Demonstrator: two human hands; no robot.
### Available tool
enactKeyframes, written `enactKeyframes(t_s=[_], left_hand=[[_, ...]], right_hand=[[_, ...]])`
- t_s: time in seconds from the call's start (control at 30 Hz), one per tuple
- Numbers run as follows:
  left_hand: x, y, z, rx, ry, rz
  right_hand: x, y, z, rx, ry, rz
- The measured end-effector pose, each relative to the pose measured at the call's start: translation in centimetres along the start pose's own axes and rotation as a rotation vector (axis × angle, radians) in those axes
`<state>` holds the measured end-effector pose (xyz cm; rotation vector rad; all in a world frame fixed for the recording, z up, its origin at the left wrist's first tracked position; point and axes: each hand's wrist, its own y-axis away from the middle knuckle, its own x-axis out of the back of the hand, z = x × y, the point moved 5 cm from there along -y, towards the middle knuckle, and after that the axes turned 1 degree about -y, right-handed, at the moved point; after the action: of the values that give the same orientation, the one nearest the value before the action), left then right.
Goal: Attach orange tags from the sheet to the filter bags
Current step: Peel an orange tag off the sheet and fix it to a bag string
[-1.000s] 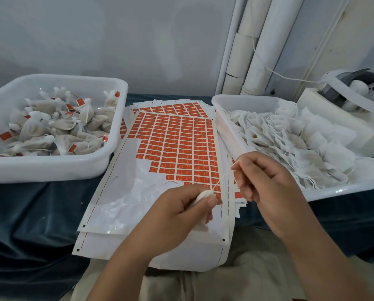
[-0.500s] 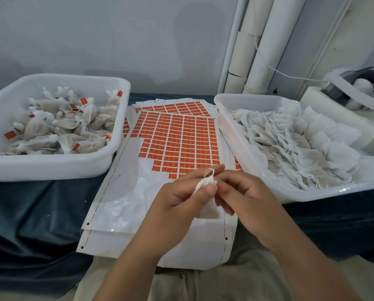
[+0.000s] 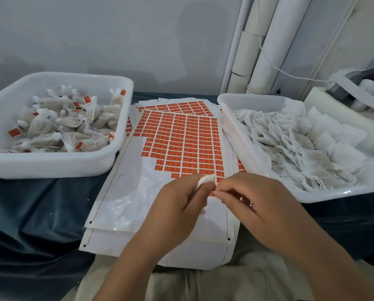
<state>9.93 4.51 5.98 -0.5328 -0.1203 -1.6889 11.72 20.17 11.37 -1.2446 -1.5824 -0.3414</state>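
At the meeting point of the 2 hands, low over the sheet: the left hand (image 3: 177, 205) pinches a small white gathered filter bag (image 3: 205, 180) by its neck, thumb against forefinger. Only the tuft shows above the pinch.

The right hand (image 3: 253, 203) comes in from the other side with its fingertips pressed together, touching the left thumb. I cannot tell whether they trap the bag's string, a peeled tag, or nothing.

Directly under and beyond the pinch lies the white backing sheet of orange rectangular tags (image 3: 181, 144). Its nearer rows are already stripped bare.

Step, as I read it: 1 bag is in hand and being readied for its tag, and no tag is visibly on it yet. The next move calls for a fine nail-edge lift of 1 tag from the row just past the pinch, with the left hand holding the bag steady.

Pose: both wrists low, palms turned inward, other fingers loosely curled.

Left of the pinch is a white plastic tub of tagged bags (image 3: 51, 166). Right of it is a white plastic tub of flat untagged bags (image 3: 344, 192).
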Motion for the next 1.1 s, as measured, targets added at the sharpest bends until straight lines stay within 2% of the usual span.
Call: enactKeyframes(t_s=[0.13,0.27,0.33,0.43,0.53,0.67,0.83,0.93,1.1], left_hand=[[-0.7,0.4,-0.2,-0.04,-0.087,-0.179],[-1.0,1.1,-0.1,-0.046,-0.058,-0.306],[-1.2,1.3,0.4,-0.081,-0.051,-0.338],[-1.6,1.4,0.9,-0.115,-0.019,-0.369],[-1.6,1.3,0.9,-0.065,0.139,-0.389],[-1.1,1.1,0.7,-0.039,0.309,-0.351],[-0.8,0.9,0.0,0.049,0.42,-0.295],[-0.9,0.8,-0.2,0.078,0.449,-0.289],[-0.7,0.7,-1.0,0.138,0.341,-0.303]], right_hand=[[0.8,0.1,-0.8,0.127,0.14,0.097],[0.6,0.0,-1.1,0.195,0.062,0.095],[0.5,-0.1,-0.9,0.125,-0.038,0.055],[0.4,-0.4,0.5,-0.086,-0.258,0.004],[0.1,-0.4,2.2,-0.255,-0.507,-0.067],[0.1,-0.3,2.4,-0.294,-0.677,-0.095],[0.8,-0.3,1.0,-0.072,-0.455,0.033],[1.2,-0.1,0.2,0.062,-0.312,0.022],[1.4,0.2,0.7,0.046,-0.139,-0.041]])
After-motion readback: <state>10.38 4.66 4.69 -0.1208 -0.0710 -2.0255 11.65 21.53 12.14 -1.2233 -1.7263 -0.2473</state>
